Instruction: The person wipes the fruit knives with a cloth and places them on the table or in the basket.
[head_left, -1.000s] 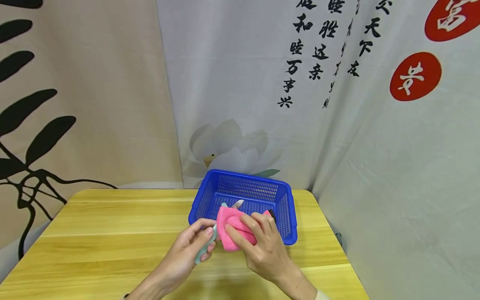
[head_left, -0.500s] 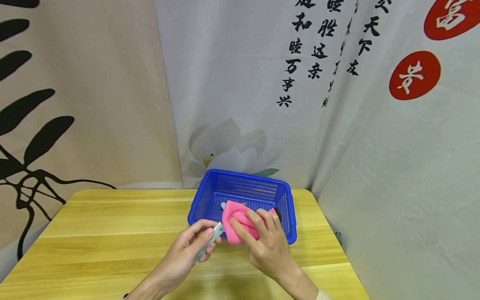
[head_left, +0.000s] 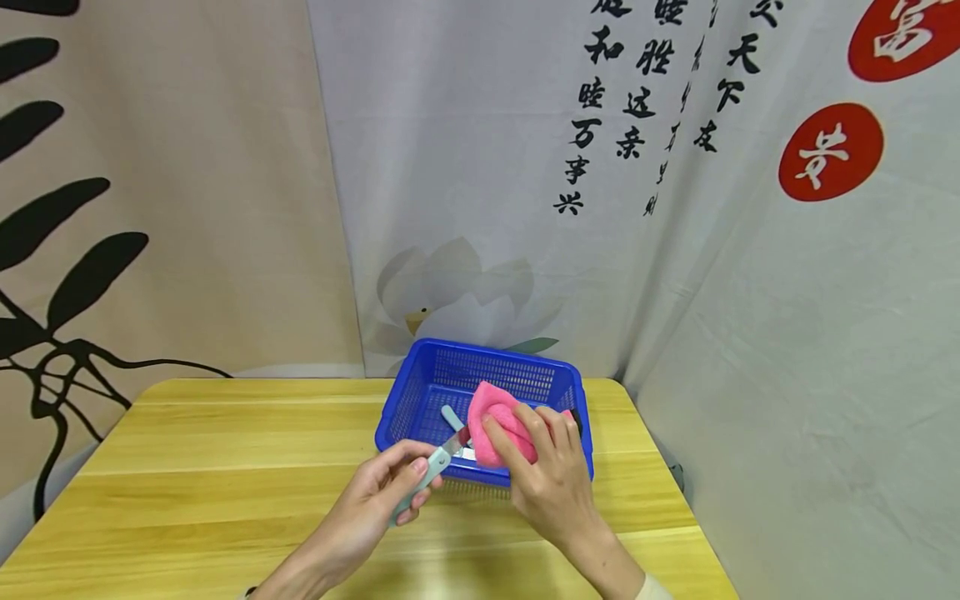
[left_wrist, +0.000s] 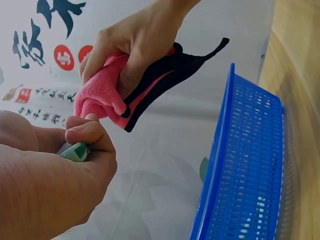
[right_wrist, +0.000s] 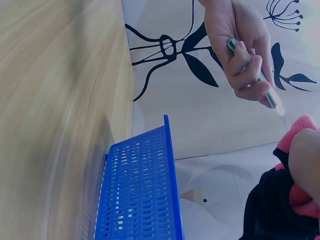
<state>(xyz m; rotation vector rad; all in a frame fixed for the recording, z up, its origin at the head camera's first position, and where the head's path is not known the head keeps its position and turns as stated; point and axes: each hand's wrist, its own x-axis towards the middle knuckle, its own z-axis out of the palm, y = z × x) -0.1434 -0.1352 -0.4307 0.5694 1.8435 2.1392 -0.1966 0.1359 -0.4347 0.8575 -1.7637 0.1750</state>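
Observation:
My left hand (head_left: 375,492) grips the pale mint handle of a small knife (head_left: 429,473), its blade pointing away to the upper right. The blade shows bare beside the handle, and its far part disappears at a pink cloth (head_left: 501,427). My right hand (head_left: 553,475) pinches this bunched, fuzzy cloth at the blade's far end. In the left wrist view the cloth (left_wrist: 100,92) has black trim and a black loop. The right wrist view shows the knife (right_wrist: 265,82) in the left fingers, its tip close to the cloth.
A blue perforated basket (head_left: 491,353) stands on the wooden table (head_left: 247,467), behind and below the hands. Inside lie a pale blue handle (head_left: 452,417) and a small white thing (head_left: 468,454), partly hidden by the cloth. A printed curtain (head_left: 480,167) hangs behind the table.
My right hand and the cloth have slid along the blade, away from the handle to the upper right, baring the blade near the handle. The left hand has stayed nearly in place.

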